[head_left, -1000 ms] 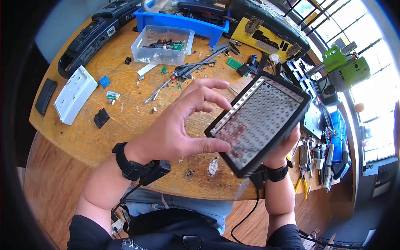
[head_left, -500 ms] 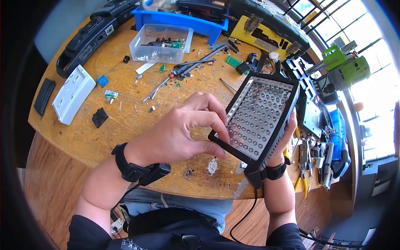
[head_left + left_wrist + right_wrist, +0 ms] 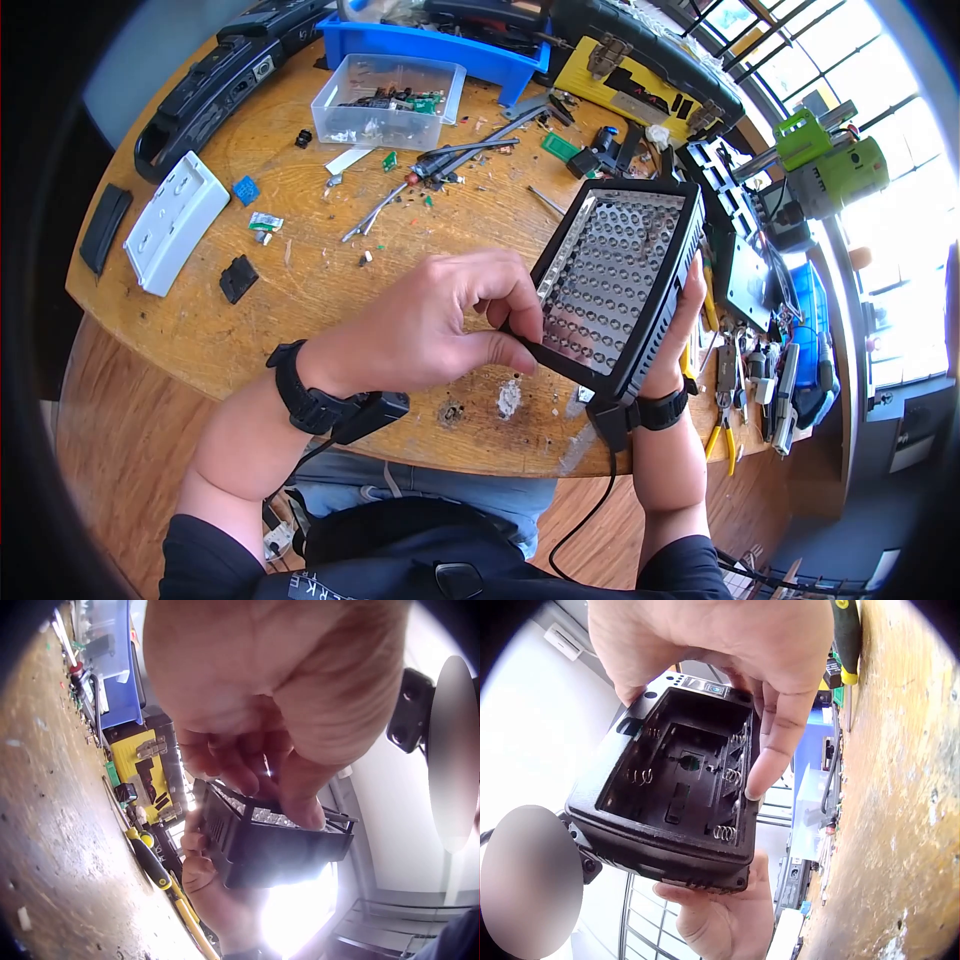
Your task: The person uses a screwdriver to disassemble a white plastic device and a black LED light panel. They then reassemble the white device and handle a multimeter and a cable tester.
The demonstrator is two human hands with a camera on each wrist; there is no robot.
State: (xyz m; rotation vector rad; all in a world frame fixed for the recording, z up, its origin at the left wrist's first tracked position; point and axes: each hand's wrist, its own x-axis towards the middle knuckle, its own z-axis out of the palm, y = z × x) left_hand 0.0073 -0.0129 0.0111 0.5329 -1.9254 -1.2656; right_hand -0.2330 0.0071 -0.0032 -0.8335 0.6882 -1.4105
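An LED light panel point(image 3: 610, 270), black-framed with rows of small round lamps, is held tilted above the table. My right hand point(image 3: 678, 335) grips it from behind and along its right side. My left hand point(image 3: 445, 320) pinches its near left corner, thumb and curled fingers at the frame's edge. In the left wrist view, the left thumb point(image 3: 304, 802) lies against the panel's front rim. On the back of the panel, the right wrist view shows an open battery compartment point(image 3: 682, 769) with coil springs point(image 3: 731, 776) inside and no batteries.
A clear plastic box point(image 3: 380, 105) with small parts stands before a blue bin point(image 3: 430, 55). Screwdrivers point(image 3: 385, 205), a white casing point(image 3: 175, 225) and circuit bits lie on the wooden table point(image 3: 300, 300). Pliers point(image 3: 722, 430) and other tools lie at right, near a green drill point(image 3: 845, 170).
The left fingers have gone from spread over the panel to pinching its near corner. The panel has turned and tilted, showing more of its right side; the right hand still holds it.
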